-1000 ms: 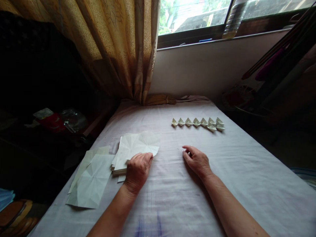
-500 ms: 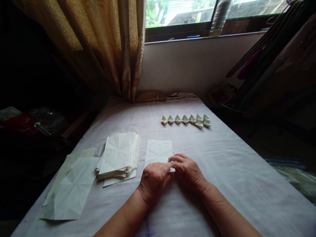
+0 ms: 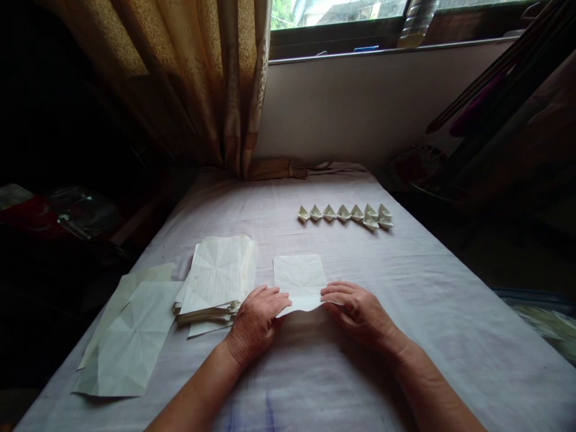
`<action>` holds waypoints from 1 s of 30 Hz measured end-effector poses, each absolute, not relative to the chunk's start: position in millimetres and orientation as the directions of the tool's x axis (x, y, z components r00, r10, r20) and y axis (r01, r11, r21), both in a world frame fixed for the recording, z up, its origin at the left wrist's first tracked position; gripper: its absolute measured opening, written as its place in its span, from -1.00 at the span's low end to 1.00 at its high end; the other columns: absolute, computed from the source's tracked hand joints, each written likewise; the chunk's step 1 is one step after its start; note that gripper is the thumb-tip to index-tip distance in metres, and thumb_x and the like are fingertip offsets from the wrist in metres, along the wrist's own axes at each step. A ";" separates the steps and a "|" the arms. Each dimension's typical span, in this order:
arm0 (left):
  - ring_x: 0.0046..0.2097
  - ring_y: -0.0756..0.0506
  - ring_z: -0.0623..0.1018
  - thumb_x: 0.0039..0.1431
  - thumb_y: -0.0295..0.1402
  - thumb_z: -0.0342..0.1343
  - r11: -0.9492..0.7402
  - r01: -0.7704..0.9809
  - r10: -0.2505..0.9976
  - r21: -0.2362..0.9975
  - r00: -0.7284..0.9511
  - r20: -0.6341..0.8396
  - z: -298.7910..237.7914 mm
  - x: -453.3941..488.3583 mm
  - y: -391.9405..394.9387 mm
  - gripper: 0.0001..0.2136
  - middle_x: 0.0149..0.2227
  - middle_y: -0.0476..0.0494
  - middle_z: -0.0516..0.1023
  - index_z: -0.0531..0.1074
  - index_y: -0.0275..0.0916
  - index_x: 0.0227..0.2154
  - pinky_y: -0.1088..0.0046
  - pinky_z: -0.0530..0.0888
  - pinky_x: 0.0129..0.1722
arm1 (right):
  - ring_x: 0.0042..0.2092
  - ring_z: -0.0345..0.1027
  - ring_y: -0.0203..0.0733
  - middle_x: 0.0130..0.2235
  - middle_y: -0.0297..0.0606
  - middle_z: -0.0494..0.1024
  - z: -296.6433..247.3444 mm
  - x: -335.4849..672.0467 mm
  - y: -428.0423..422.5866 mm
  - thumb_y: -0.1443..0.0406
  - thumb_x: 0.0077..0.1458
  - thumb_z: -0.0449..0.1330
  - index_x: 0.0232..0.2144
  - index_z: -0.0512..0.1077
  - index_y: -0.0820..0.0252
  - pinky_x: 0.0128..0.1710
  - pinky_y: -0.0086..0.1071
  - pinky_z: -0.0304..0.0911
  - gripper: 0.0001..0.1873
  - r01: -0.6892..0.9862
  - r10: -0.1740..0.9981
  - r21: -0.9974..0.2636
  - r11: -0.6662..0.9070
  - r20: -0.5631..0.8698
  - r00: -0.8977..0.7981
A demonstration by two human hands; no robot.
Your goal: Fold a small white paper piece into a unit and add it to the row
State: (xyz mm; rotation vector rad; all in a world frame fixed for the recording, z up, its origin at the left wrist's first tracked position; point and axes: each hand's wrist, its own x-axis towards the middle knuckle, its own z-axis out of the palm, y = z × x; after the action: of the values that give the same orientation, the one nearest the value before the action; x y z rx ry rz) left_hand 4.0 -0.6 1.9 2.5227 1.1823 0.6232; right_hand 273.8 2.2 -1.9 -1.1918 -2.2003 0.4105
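Note:
A creased white sheet of paper point(image 3: 300, 276) lies in front of me, its near edge slightly raised and wavy between my hands. My left hand point(image 3: 261, 312) grips the near left corner, fingers on top and the thumb hidden below. At the near right corner my right hand point(image 3: 355, 309) pinches the same sheet between thumb and fingers. Just left of my left hand is a thick stack of paper point(image 3: 216, 273), its top sheet marked with fold lines. Farther left, two loose creased sheets point(image 3: 135, 333) overlap.
Small folded paper boats point(image 3: 344, 213) stand in a row toward the far right of the cloth-covered table point(image 3: 450, 336). A gold curtain point(image 3: 234, 90) hangs at the far left, beside a window point(image 3: 337, 15). A blue pen point(image 3: 366, 48) lies on the sill.
My hands have moved apart from the middle of the sheet's near edge to its two corners. The near edge now shows between them. The view has tilted slightly down.

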 end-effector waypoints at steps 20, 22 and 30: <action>-0.19 -0.11 0.61 0.22 -0.34 0.05 -0.372 0.800 0.915 0.470 0.231 0.330 5.6 26.0 10.4 -0.43 -0.05 -0.23 0.54 0.11 -0.25 0.28 0.36 0.54 -0.19 | -0.53 0.15 -0.31 -0.62 -0.36 0.38 25.1 261.0 16.9 0.19 0.11 -0.01 -0.63 0.39 0.16 -0.52 -0.47 -0.05 -0.65 0.760 0.964 -0.635 0.142 -0.086 -0.252; 0.13 -0.22 0.47 0.23 -0.38 0.05 -0.476 0.808 0.827 0.348 0.276 0.490 3.6 29.4 7.9 -0.45 0.20 -0.37 0.34 0.12 -0.25 0.27 0.23 0.48 0.02 | -0.51 0.19 -0.29 -0.59 -0.34 0.41 21.2 259.7 15.2 0.18 0.12 -0.02 -0.59 0.42 0.16 -0.50 -0.47 -0.02 -0.65 0.755 0.969 -0.642 0.130 -0.079 -0.233; 0.23 -0.22 0.37 0.35 -0.14 -0.05 -0.734 0.664 0.667 0.139 0.668 0.330 -1.4 47.3 -9.4 -0.57 0.18 -0.15 0.44 0.32 -0.22 0.17 0.11 0.25 0.26 | -0.55 0.15 -0.32 -0.62 -0.34 0.41 12.2 253.1 9.3 0.17 0.13 -0.02 -0.62 0.36 0.16 -0.48 -0.44 -0.03 -0.63 0.801 0.984 -0.583 0.134 -0.017 -0.177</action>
State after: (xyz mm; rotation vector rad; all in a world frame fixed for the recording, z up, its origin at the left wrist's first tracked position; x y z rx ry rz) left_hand 47.3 -9.4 -1.4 2.8628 1.1421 0.5715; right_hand 253.1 9.3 12.2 -1.7213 -2.0470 0.6749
